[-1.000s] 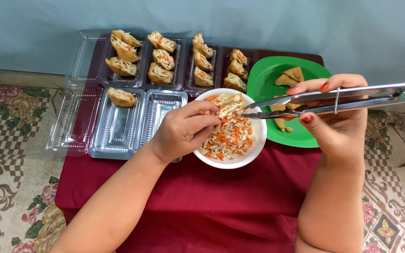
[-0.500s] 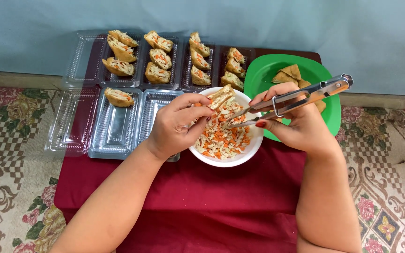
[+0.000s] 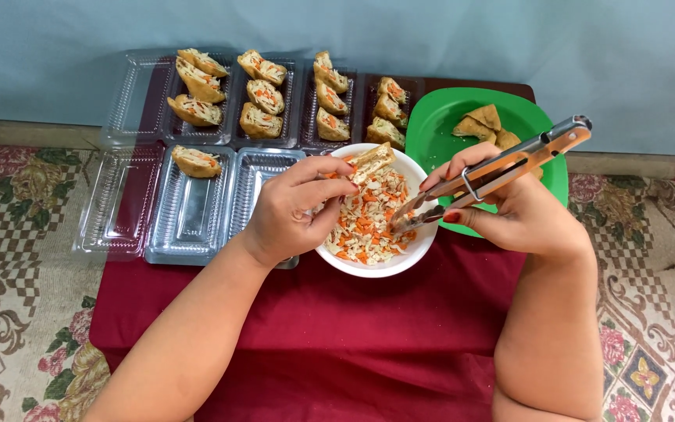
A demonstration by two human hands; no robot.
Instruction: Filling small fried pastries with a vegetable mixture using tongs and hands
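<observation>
Over the white bowl [image 3: 376, 262] of shredded carrot-and-vegetable filling, we pinch a cut fried tofu pocket [image 3: 372, 160] in our left hand [image 3: 294, 211], while our right hand [image 3: 509, 215] squeezes metal tongs [image 3: 494, 173] whose tips dip into the mix; by our reading the stuffing step is under way, and the next move calls for lifting filling into the pocket. Around us sit clear plastic trays [image 3: 189, 207] holding filled pieces, a green plate [image 3: 439, 129] of plain ones, a maroon cloth [image 3: 337, 336], a patterned rug [image 3: 17, 312] and a pale blue wall [image 3: 353, 31].

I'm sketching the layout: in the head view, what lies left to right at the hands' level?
Clear plastic trays → left hand holding a fried pocket → white bowl of chopped filling → tongs in the right hand → green plate.
</observation>
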